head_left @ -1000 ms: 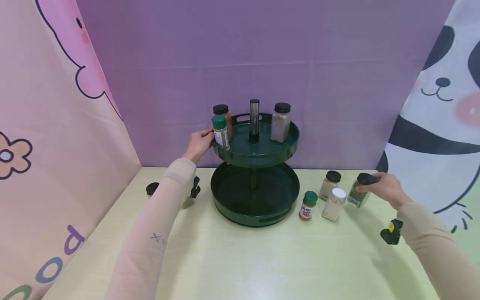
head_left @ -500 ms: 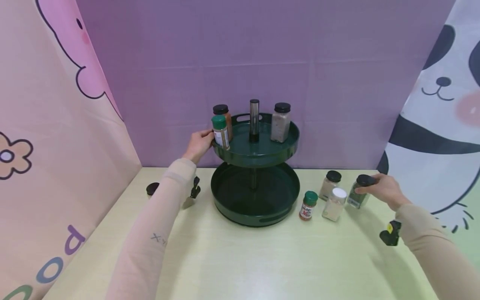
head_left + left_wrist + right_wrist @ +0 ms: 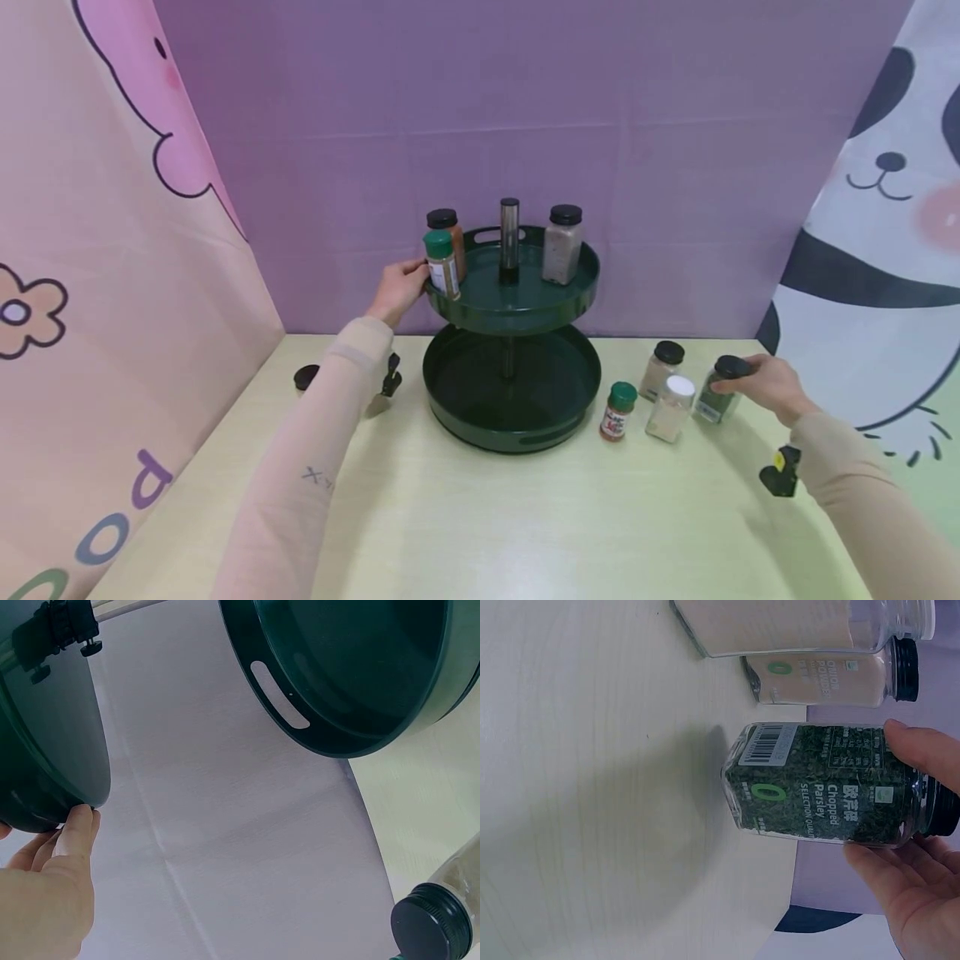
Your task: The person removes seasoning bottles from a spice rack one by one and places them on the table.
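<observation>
A dark green two-tier tray stands at the back middle. My left hand holds the left rim of its upper tier; in the left wrist view the fingers press up under that rim. Just by these fingers, on the upper tier, stand a green-capped spice jar and a black-capped jar of orange-brown spice. At the right, my right hand grips a chopped parsley jar near its black lid, thumb on one side and fingers on the other. The jar's base is close over the table.
Left of the parsley stand an onion powder jar, a white-capped jar and a green-capped red spice jar. Another black-capped jar is on the upper tier. Behind my left sleeve a black lid shows. A purple backdrop hangs behind.
The parsley jar, in my right hand, has come slightly down and toward me. My left hand and the two-tier tray stay in place.
</observation>
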### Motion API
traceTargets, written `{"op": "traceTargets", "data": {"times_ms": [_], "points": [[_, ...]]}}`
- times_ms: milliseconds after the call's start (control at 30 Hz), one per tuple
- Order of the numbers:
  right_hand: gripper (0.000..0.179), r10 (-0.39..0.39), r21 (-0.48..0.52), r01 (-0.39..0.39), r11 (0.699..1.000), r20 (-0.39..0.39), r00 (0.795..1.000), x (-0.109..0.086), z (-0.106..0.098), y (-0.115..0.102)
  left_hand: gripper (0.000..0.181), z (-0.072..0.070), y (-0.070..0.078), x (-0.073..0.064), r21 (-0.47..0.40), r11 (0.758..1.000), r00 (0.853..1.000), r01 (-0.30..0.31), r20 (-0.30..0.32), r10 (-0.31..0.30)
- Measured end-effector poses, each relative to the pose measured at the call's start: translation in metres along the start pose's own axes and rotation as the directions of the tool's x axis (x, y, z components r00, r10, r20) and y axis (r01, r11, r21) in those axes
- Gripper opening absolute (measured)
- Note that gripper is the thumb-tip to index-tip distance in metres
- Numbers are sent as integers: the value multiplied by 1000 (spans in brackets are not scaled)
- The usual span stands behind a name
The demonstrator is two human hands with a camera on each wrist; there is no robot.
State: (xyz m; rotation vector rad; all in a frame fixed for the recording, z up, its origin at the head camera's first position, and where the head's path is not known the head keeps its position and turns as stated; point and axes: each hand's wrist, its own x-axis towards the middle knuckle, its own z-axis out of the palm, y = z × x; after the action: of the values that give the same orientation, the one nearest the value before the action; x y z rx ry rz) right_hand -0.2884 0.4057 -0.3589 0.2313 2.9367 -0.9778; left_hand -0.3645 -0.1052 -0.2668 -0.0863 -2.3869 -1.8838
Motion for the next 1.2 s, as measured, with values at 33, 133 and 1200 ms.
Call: {"op": "traceTargets", "data": {"times_ms": [33,133,1200], "points": [[95,1,2,-1,1000,-1,1000,0,0,0,42,0,0,0,4,1000,1000,2,0,-2],[94,-1,-1,1,1000,-1,1000,-1,1,1,42,0,0,0,16,1000,1000,9,0,-9],[96,9,24,-10,1000,11,1000,1,12,6,42,0,-1,1,6,1000,1000,7,-5,-7]]}}
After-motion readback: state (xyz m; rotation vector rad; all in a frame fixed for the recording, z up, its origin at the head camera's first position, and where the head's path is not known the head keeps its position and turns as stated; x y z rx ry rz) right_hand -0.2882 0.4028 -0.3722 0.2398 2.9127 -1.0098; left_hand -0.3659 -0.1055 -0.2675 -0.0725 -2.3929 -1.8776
